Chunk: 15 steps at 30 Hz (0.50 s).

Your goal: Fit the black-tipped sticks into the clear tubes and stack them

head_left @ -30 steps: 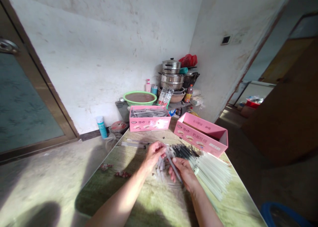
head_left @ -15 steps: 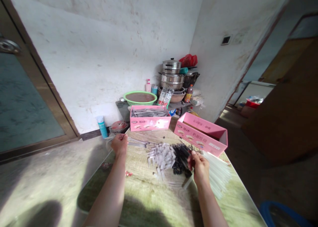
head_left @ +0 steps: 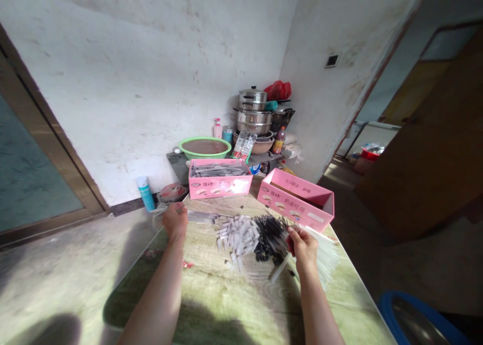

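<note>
My left hand is closed at the table's left edge, beside a row of thin pale strips. Whatever its fingers hold is hidden. Over the right part of the table, my right hand pinches with thumb and forefinger, on something too small to make out. It is close to a heap of thin black sticks with dark caps. A white tube lies just left of this hand. Left of the black heap is a pile of short whitish pieces. Long translucent white tubes lie partly behind my right wrist.
A pink box full of greyish strips stands at the table's far edge. Another pink box sits right of it. Behind are a green basin and stacked steel pots. A blue-rimmed tub is at lower right.
The camera view has shifted slightly to the right. My right hand stays near the black sticks, with more of the white tube beside it showing. My left hand remains closed at the left edge.
</note>
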{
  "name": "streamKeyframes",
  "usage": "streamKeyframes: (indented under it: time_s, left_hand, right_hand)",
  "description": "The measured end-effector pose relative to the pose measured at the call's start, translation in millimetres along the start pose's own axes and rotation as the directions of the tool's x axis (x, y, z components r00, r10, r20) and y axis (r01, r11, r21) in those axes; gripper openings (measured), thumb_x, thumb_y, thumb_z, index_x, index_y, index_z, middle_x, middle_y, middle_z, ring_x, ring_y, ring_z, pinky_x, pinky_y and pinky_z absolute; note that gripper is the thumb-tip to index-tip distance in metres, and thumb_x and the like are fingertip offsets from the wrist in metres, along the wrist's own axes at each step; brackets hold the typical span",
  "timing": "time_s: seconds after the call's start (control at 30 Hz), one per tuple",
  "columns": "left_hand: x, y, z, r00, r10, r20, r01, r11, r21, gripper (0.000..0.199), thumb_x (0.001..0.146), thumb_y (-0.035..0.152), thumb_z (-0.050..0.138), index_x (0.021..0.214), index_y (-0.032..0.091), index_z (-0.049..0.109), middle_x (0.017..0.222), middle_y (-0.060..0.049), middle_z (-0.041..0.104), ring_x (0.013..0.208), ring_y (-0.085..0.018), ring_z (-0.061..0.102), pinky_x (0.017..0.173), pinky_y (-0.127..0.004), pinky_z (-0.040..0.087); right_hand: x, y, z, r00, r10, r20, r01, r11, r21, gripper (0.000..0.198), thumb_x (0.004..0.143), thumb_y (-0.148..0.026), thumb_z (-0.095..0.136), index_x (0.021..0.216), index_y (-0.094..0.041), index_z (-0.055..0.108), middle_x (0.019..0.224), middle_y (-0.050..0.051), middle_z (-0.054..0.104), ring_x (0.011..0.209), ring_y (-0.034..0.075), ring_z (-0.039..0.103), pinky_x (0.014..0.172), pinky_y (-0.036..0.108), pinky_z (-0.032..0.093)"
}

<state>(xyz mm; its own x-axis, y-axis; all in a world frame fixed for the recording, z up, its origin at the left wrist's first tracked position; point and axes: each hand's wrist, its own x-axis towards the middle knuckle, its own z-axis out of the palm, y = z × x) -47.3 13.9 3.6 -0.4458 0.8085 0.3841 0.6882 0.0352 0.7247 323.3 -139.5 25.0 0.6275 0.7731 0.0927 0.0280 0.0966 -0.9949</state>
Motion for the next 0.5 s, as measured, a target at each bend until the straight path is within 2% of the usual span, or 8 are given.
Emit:
streamKeyframes:
  time_s: [0.1, 0.17, 0.23, 0.3, 0.37, 0.43, 0.5]
  left_hand:
    - [-13, 19, 5, 0.999, 0.02, 0.035, -0.016, 0.994, -0.107, 0.019, 0.084, 0.016, 0.064, 0.102, 0.011, 0.069, 0.097, -0.009, 0.074, 0.079, -0.022, 0.067, 0.078, -0.033, 0.051]
    - [-28, 34, 8, 0.989, 0.114, 0.091, -0.095, 0.977, -0.191, 0.02, 0.086, 0.018, 0.064, 0.104, 0.014, 0.07, 0.1, -0.008, 0.075, 0.075, -0.02, 0.067, 0.079, -0.031, 0.051]
    - [-45, 50, 10, 0.963, 0.222, 0.152, -0.185, 0.956, -0.227, 0.018, 0.087, 0.02, 0.064, 0.104, 0.018, 0.071, 0.092, -0.005, 0.075, 0.071, -0.019, 0.066, 0.077, -0.03, 0.051]
    - [-63, 65, 12, 0.919, 0.325, 0.224, -0.257, 0.924, -0.283, 0.017, 0.087, 0.018, 0.065, 0.102, 0.02, 0.072, 0.085, -0.002, 0.073, 0.068, -0.018, 0.066, 0.075, -0.028, 0.051]
    - [-81, 77, 13, 0.852, 0.435, 0.291, -0.319, 0.872, -0.371, 0.015, 0.087, 0.014, 0.064, 0.098, 0.021, 0.072, 0.086, -0.002, 0.074, 0.07, -0.017, 0.067, 0.074, -0.026, 0.051]
    - [-96, 87, 15, 0.768, 0.541, 0.341, -0.371, 0.811, -0.452, 0.018, 0.086, 0.01, 0.063, 0.096, 0.021, 0.073, 0.09, -0.002, 0.074, 0.073, -0.015, 0.067, 0.074, -0.024, 0.051]
    - [-109, 94, 17, 0.695, 0.615, 0.373, -0.405, 0.763, -0.503, 0.018, 0.087, 0.008, 0.062, 0.094, 0.021, 0.073, 0.09, -0.002, 0.073, 0.074, -0.014, 0.067, 0.074, -0.024, 0.051]
  right_hand:
    - [2, 1, -3, 0.999, -0.025, 0.034, 0.029, 0.99, -0.138, 0.038, 0.072, -0.048, 0.074, 0.053, -0.02, 0.057, 0.042, -0.002, 0.054, 0.034, 0.011, 0.04, 0.038, 0.026, 0.028]
    - [4, 1, -6, 0.999, -0.025, 0.041, 0.034, 0.972, -0.233, 0.034, 0.072, -0.049, 0.071, 0.058, -0.02, 0.062, 0.043, 0.0, 0.056, 0.036, 0.014, 0.044, 0.04, 0.027, 0.031]
    - [6, 0, -9, 0.998, -0.04, 0.046, 0.055, 0.916, -0.398, 0.029, 0.074, -0.046, 0.068, 0.067, -0.019, 0.069, 0.047, 0.002, 0.061, 0.042, 0.019, 0.053, 0.045, 0.029, 0.037]
    - [8, -3, -13, 0.995, -0.063, 0.077, 0.098, 0.772, -0.628, 0.023, 0.078, -0.039, 0.065, 0.073, -0.018, 0.072, 0.056, 0.006, 0.068, 0.054, 0.023, 0.064, 0.052, 0.03, 0.041]
    - [8, -7, -16, 0.992, -0.031, 0.125, 0.12, 0.564, -0.817, 0.02, 0.081, -0.034, 0.063, 0.072, -0.019, 0.072, 0.065, 0.01, 0.073, 0.067, 0.026, 0.07, 0.058, 0.03, 0.042]
    - [6, -10, -19, 0.988, 0.056, 0.144, 0.11, 0.396, -0.912, 0.02, 0.083, -0.034, 0.065, 0.071, -0.019, 0.071, 0.072, 0.012, 0.075, 0.073, 0.027, 0.072, 0.058, 0.03, 0.042]
    - [4, -13, -23, 0.981, 0.131, 0.145, 0.099, 0.304, -0.947, 0.024, 0.084, -0.038, 0.067, 0.07, -0.019, 0.07, 0.077, 0.013, 0.077, 0.077, 0.028, 0.074, 0.057, 0.029, 0.041]
